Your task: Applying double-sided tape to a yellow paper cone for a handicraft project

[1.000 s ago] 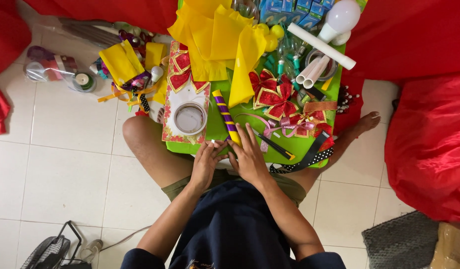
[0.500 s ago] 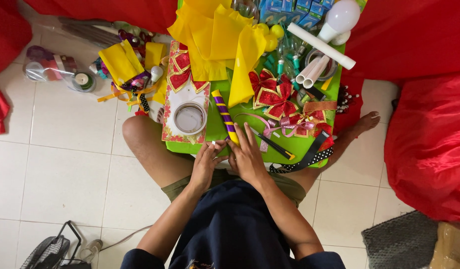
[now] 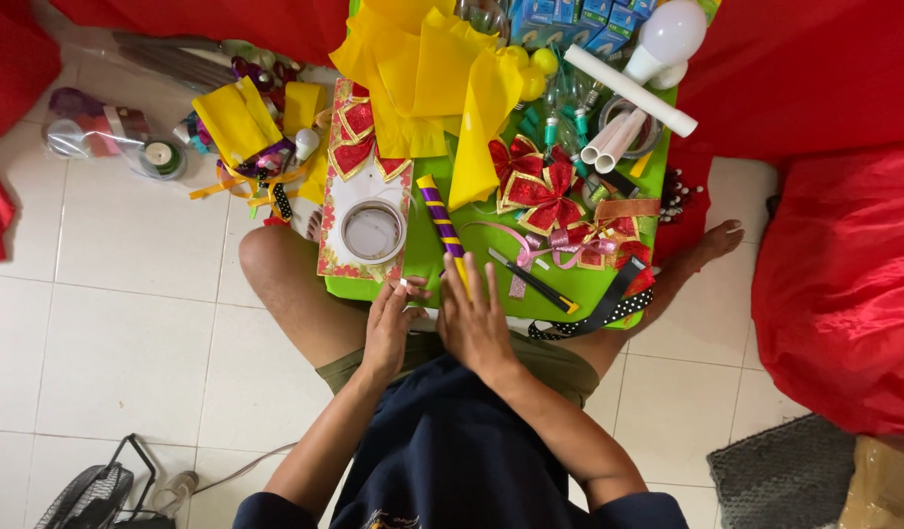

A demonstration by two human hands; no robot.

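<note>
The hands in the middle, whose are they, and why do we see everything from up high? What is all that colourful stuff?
The camera sits on a person's head and looks straight down, so you see their own arms and lap. They sit on a white tiled floor with a green tray across their legs. The left hand pinches something small and pale at the tray's near edge; what it is cannot be told. The right hand lies flat beside it, fingers near a purple and yellow striped stick. On the tray lie red and gold ribbon bows, yellow paper, a round roll of tape on a flowered card, and white tubes.
</note>
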